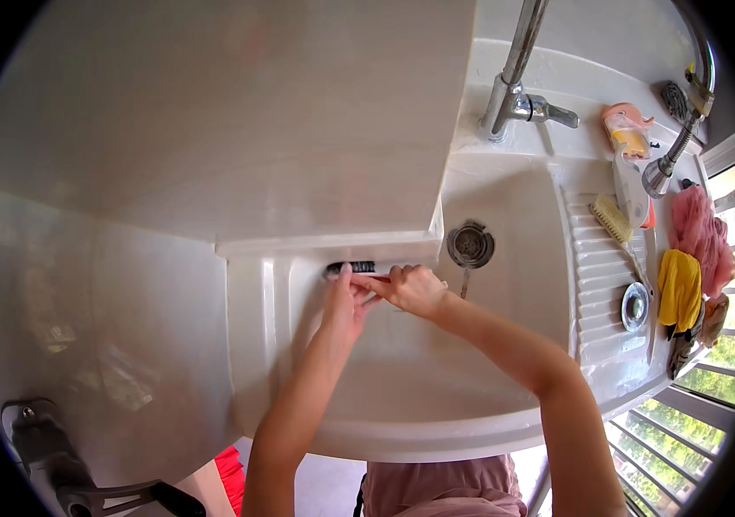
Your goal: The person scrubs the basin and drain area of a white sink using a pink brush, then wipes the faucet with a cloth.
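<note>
Over the left part of the white sink (419, 379), my two hands meet at what looks like a slim brush (359, 267) with a dark, ridged head. Its head points left, and most of its handle is hidden by my fingers. My right hand (417, 289) is closed around the handle. Just below the head, my left hand (348, 300) pinches the brush between thumb and fingers. To the right of my hands lies the metal drain strainer (471, 245), set in the sink floor.
A chrome tap (514, 103) rises behind the basin. On the ribbed drainboard (596, 302) lie a pale scrubbing brush (613, 220) and a round metal stopper (635, 307). Yellow (680, 289) and pink cloths (702, 237) hang at the right. A large white panel (238, 112) borders the sink's far left.
</note>
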{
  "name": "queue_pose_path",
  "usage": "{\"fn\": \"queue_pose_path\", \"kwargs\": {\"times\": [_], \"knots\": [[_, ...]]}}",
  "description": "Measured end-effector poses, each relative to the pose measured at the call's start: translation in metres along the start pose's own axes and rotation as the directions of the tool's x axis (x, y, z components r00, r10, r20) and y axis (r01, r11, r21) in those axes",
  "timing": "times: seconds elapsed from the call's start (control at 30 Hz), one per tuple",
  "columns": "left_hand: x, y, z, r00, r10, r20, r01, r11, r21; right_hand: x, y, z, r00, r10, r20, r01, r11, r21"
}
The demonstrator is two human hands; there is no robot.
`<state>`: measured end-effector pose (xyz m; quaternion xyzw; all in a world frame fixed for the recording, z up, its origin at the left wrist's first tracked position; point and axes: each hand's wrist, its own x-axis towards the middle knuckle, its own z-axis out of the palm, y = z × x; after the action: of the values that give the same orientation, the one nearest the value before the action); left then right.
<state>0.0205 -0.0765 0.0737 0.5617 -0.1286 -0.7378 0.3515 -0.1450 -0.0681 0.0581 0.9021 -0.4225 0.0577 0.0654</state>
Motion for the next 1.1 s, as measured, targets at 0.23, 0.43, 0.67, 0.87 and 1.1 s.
{"fn": "queue_pose_path", "kwargs": {"times": [0.23,0.43,0.67,0.87,1.1], "knots": [[0.005,-0.014,0.019,0.992,-0.03,-0.12,0.027,0.999,-0.022,-0.035,0.018,0.022,0.992,0.074,0.099,-0.077,0.997,0.019],[-0.013,-0.014,0.019,0.904,0.4,-0.155,-0.398,0.916,0.044,-0.025,0.024,-0.018,0.966,-0.012,-0.259,-0.034,0.985,-0.172],[0.017,-0.016,-0.003,0.936,0.221,-0.274,-0.119,0.931,0.345,-0.045,0.027,0.085,0.925,0.078,-0.371,-0.044,0.994,0.098],[0.02,-0.019,0.026,0.972,0.181,-0.151,-0.119,0.93,0.347,-0.113,0.048,0.14,0.835,0.42,0.355,-0.543,0.524,0.656],[0.005,-0.005,0.002,0.933,0.294,-0.208,-0.183,0.885,0.427,-0.048,-0.022,0.07,0.961,-0.02,0.275,-0.125,0.857,0.5]]}}
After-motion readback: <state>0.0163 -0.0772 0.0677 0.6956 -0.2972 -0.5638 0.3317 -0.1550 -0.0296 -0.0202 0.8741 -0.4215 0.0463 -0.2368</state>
